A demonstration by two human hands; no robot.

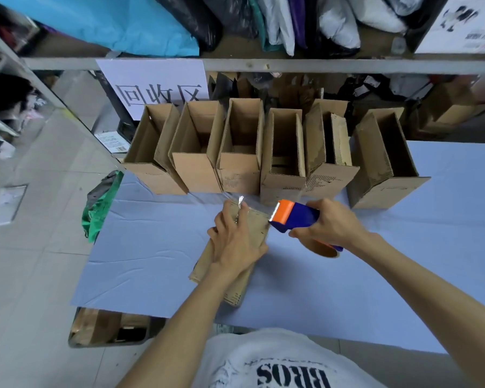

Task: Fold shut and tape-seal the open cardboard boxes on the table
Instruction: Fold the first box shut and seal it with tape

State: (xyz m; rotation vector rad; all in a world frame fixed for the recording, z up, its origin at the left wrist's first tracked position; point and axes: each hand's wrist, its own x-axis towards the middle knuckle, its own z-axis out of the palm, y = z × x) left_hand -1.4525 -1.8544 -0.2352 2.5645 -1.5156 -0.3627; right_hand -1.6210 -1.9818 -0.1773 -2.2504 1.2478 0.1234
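Touching the box (256, 224) edge, dispenser (294, 217) sits in the right hand (329, 224).

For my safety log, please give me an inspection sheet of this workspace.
Surface: table under a pale blue cloth, wrinkled.
Job's things: six open boxes in a row at the back; closed box near the front; tape dispenser at its far right corner.
Clutter: green cloth at the table's left edge.
Hands: left hand grips the closed box; right hand grips the tape dispenser.
Cables: nothing seen.
Surroundings: shelf with bags above; paper sign; tiled floor.
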